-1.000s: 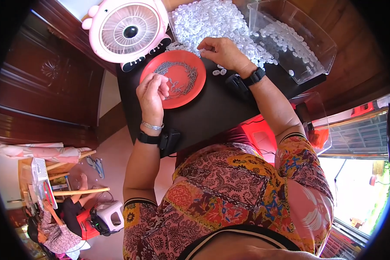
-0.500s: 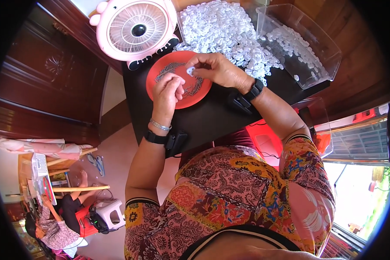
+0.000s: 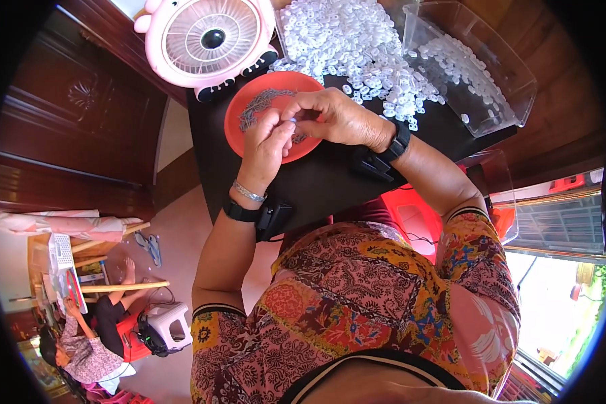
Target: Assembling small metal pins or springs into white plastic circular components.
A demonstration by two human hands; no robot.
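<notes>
My two hands meet over a round orange-red plate (image 3: pixel 233 131) on a dark table. Thin grey nails (image 3: pixel 259 106) lie heaped in it. Between thumb and fingers, my right hand (image 3: pixel 340 118) pinches a small white plastic piece (image 3: pixel 292 120), mostly covered by the fingertips. My left hand (image 3: pixel 265 141) is closed right against it, thumb and fingers pressed together; whatever is in them is hidden. Beyond the plate spreads a big pile of similar white oval pieces with holes (image 3: pixel 343 40).
A pink animal-shaped fan (image 3: pixel 212 13) stands at the far left of the dark table (image 3: pixel 316 182). At far right, a clear plastic bin (image 3: pixel 518 101) lies tilted with more white pieces inside. Another person (image 3: pixel 91 357) sits at the lower left beside a white stool (image 3: pixel 172 326).
My right hand has come down and left with the white piece, bringing it to my left fingertips. Before, the hands were slightly apart and the piece showed plainly.
</notes>
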